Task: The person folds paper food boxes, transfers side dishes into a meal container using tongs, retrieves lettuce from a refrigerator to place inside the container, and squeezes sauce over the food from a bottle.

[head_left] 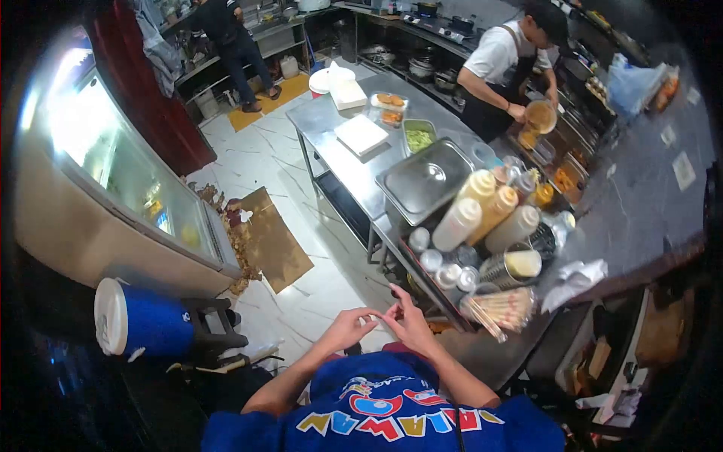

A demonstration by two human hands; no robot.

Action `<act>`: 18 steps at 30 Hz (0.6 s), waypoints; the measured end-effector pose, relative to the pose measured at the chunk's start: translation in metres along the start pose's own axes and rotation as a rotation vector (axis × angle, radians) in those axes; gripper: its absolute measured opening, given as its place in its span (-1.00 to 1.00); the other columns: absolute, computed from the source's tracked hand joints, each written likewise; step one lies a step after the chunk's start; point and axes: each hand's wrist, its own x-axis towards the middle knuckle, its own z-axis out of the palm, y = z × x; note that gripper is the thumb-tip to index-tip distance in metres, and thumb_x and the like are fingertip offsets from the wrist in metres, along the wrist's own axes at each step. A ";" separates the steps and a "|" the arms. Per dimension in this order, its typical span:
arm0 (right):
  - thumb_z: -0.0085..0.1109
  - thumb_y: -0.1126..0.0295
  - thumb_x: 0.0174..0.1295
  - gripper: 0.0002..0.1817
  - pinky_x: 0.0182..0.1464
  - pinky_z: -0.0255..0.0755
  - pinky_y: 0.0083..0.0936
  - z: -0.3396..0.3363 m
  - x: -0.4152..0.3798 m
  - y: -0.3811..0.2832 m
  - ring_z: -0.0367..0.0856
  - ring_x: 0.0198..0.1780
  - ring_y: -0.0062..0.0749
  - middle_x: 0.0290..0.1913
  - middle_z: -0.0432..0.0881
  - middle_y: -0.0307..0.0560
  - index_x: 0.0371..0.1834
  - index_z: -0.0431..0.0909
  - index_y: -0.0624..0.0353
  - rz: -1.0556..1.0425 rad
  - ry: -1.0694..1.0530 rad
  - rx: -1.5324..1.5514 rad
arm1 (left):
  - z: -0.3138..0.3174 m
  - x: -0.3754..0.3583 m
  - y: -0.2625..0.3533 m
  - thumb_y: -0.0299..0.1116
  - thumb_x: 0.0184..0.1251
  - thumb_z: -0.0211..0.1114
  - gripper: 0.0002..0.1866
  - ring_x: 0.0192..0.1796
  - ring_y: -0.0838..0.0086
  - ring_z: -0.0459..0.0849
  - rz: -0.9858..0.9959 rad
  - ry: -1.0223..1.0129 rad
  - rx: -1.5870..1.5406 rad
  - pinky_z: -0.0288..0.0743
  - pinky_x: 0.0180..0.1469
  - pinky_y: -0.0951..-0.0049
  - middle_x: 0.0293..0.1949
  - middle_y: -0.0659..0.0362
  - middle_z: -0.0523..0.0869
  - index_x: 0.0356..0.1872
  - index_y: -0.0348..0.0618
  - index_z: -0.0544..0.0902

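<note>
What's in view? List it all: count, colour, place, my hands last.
Fridge: one, glass-fronted, left
Curtain: one, dark red, behind fridge
Cooler jug: one, blue, white lid, lower left
Cardboard: one, brown, floor
Steel table: one, silver, centre
White boxes: several, table's far half
Green food tub: one, on table
Metal lid: one, silver, on table
Squeeze bottles: several, white and tan, right of centre
Sticks: many, cream and red, below bottles
Counter: one, dark grey, right
Co-workers: two; dark clothes, top left; white top, upper right
Small clutter: uncountable
Left hand, right hand: bare, fingertips close together, bottom centre
</note>
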 end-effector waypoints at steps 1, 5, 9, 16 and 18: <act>0.25 0.53 0.31 -0.21 -0.10 0.53 -0.42 0.006 0.024 -0.002 0.63 -0.27 -0.40 -0.32 0.61 -0.08 0.57 0.07 0.17 -0.041 -0.017 -0.027 | -0.016 0.010 -0.011 -0.28 0.35 0.36 -0.71 -0.63 0.64 0.42 -0.010 0.025 -0.043 0.35 -0.52 0.46 -0.60 0.18 0.61 0.07 -0.01 0.74; 0.24 0.53 0.32 -0.24 -0.10 0.53 -0.39 0.022 0.126 -0.010 0.64 -0.26 -0.39 -0.31 0.61 -0.07 0.55 0.07 0.21 -0.100 -0.061 -0.049 | -0.095 0.067 -0.035 -0.27 0.34 0.40 -0.67 -0.61 0.69 0.38 -0.010 0.033 -0.112 0.33 -0.51 0.49 -0.58 0.25 0.61 0.09 -0.08 0.73; 0.26 0.53 0.30 -0.26 -0.13 0.50 -0.43 0.022 0.224 -0.015 0.62 -0.27 -0.45 -0.31 0.60 -0.10 0.52 0.12 0.23 -0.136 -0.031 0.118 | -0.186 0.144 -0.002 -0.36 0.36 0.38 -0.73 -0.45 0.73 0.45 -0.139 -0.012 0.016 0.38 -0.39 0.58 -0.36 0.33 0.70 0.05 -0.09 0.73; 0.20 0.61 0.33 -0.31 -0.04 0.50 -0.57 0.033 0.377 -0.010 0.58 -0.19 -0.57 -0.26 0.55 -0.16 0.48 0.10 0.23 -0.134 0.341 0.494 | -0.308 0.307 0.023 -0.21 0.31 0.42 -0.76 -0.41 0.60 0.52 -0.165 -0.076 0.326 0.42 -0.33 0.48 -0.43 0.25 0.71 -0.21 -0.19 0.78; 0.16 0.65 0.33 -0.31 -0.04 0.46 -0.64 0.039 0.416 0.008 0.52 -0.19 -0.62 -0.24 0.51 -0.18 0.48 0.08 0.21 -0.090 0.472 0.523 | -0.322 0.353 0.028 -0.19 0.31 0.41 -0.74 -0.40 0.56 0.53 -0.101 -0.057 0.409 0.44 -0.30 0.47 -0.42 0.22 0.72 -0.22 -0.19 0.78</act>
